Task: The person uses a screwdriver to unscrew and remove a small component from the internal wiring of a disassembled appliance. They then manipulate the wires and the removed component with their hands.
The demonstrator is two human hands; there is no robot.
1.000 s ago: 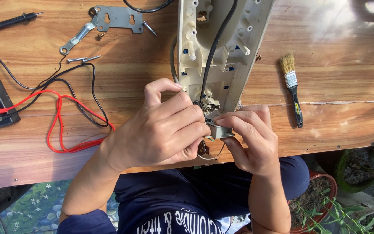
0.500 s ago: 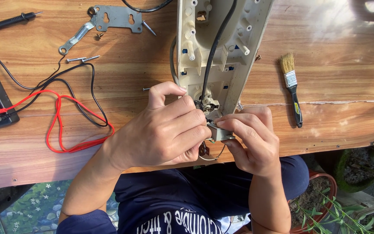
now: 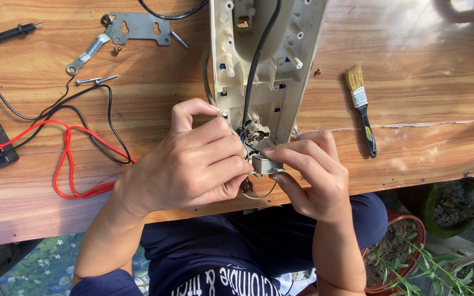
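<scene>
While the left hand curls its fingers against a small grey block, the right hand pinches that block between thumb and forefinger, just below the cream plastic housing; beyond the right hand lies a paintbrush, beyond the left, red and black leads and a metal bracket
</scene>
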